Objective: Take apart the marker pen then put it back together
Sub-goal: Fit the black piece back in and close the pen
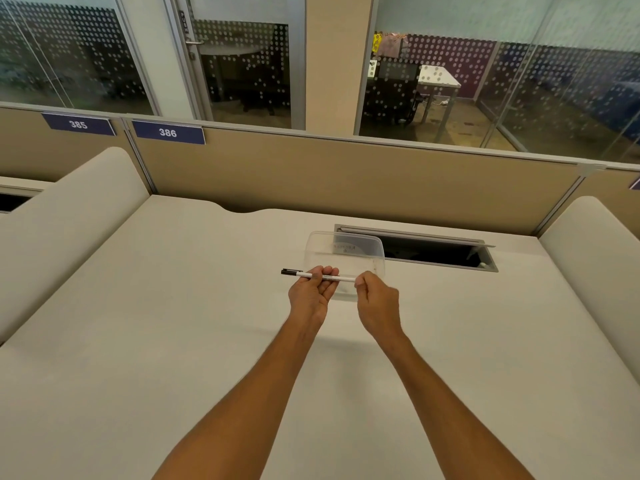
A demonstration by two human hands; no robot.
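1. At the far left, grey desk partitions carrying blue number plates marked 385 (78, 125) and 386 (168, 133) were seen behind a pale, cream-coloured desk top (173, 323), with dotted glass office walls beyond.

2. The slim white marker pen with a black cap (317, 275) was held level above the desk, just in front of the person, its capped black end pointing left and its white barrel running right.

3. The left hand (313, 294) was closed around the middle of the barrel, palm turned up, with the fingertips curled over the pen from behind.

4. The right hand (375, 301) was closed in a pinch on the barrel's right end, which was hidden inside the fingers; whether an end plug was being gripped there could not be told.

5. A clear, rectangular plastic container (346, 251) was seen lying on the desk just behind the hands, with nothing plainly visible inside it.

6. Further right, an open cable hatch with a grey metal frame (433, 252) was set into the desk.

7. The pen appeared whole, cap on, and no loose parts were seen on the desk. The task was judged to be either barely begun or just completed; the view alone could not settle which.
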